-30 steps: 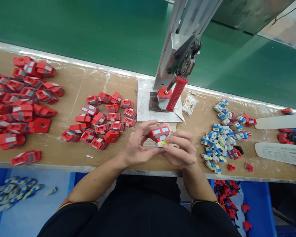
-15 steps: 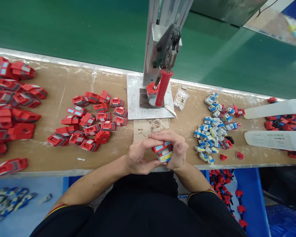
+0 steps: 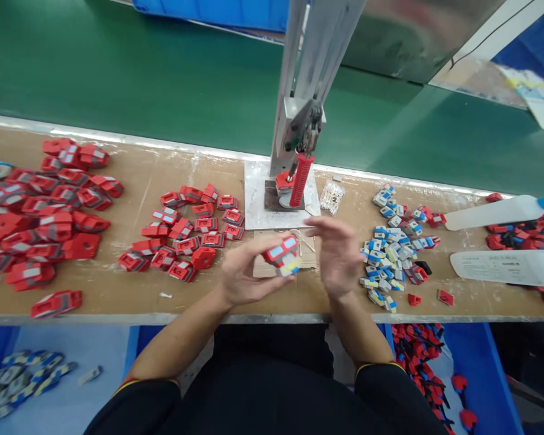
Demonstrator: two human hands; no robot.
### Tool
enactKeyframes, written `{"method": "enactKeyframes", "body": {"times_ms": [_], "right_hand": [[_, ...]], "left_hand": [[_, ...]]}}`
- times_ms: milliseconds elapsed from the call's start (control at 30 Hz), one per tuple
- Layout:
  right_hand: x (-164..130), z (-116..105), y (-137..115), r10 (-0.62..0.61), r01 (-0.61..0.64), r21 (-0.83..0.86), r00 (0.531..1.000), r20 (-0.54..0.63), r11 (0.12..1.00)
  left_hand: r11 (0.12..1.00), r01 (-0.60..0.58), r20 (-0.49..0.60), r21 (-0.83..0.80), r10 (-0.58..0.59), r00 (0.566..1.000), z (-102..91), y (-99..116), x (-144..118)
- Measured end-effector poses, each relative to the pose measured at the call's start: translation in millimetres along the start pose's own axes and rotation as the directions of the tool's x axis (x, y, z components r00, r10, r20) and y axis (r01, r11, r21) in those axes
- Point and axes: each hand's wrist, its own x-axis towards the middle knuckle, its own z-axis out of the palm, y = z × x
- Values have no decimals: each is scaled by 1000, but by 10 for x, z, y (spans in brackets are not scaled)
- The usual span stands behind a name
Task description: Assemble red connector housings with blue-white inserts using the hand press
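My left hand grips a small toy vehicle piece, red and grey on top with a white, blue and yellow part below, between thumb and fingers. Its outline is slightly blurred. To the right, my right hand is off the piece, fingers stretched out and holding nothing. Beyond both hands stands a toggle press with a red handle; another red piece sits under its plunger. Several red and grey pieces lie left of my hands. Several white and blue parts are heaped at right.
A larger pile of red pieces covers the left of the bench. Two translucent bottles lie at right near more red parts. A bag of cotton swabs is beside the press plate. Blue bins stand below the bench edge.
My right hand has let go of the toy vehicle piece and moved right, opening. My left hand keeps hold of it, slightly further left. The camera view has shifted.
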Motion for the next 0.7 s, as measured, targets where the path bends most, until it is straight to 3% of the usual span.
{"method": "enactKeyframes", "body": {"times_ms": [67, 133, 167, 233, 267, 300, 367, 433, 533, 633, 700], "right_hand": [[169, -184, -8, -65, 64, -104, 998, -2, 993], [368, -304, -7, -49, 83, -187, 983, 179, 979], [466, -324, 7, -16, 83, -213, 954, 299, 974], [625, -294, 69, 70, 58, -237, 865, 497, 970], [676, -262, 108, 107, 30, -231, 823, 558, 972], [706, -233, 142, 133, -5, -211, 792, 595, 977], [711, -214, 157, 140, -85, -117, 767, 627, 989], [713, -251, 59, 76, -138, 55, 790, 609, 989], [964, -268, -283, -58, -105, 275, 849, 525, 956], [1625, -105, -650, -83, -65, 336, 910, 405, 940], [2085, 11, -793, -109, -40, 377, 924, 366, 925]], "left_hand": [[986, 27, 79, 163, -40, 996, -312, 55, 194], [919, 42, 295, 392, -169, 941, -583, 89, 443], [884, 17, 405, 468, -232, 884, -670, 84, 581], [803, -26, 573, 595, -402, 714, -721, 18, 863], [765, -54, 623, 642, -479, 618, -693, -38, 995], [727, -86, 642, 681, -536, 548, -643, -100, 1113], [674, -129, 646, 727, -608, 462, -530, -224, 1287], [659, -146, 644, 737, -622, 446, -458, -318, 1370], [688, -147, 661, 710, -581, 476, -457, -381, 1376], [694, -140, 658, 706, -570, 493, -488, -380, 1365], [680, -131, 643, 721, -588, 490, -485, -364, 1377]]}}
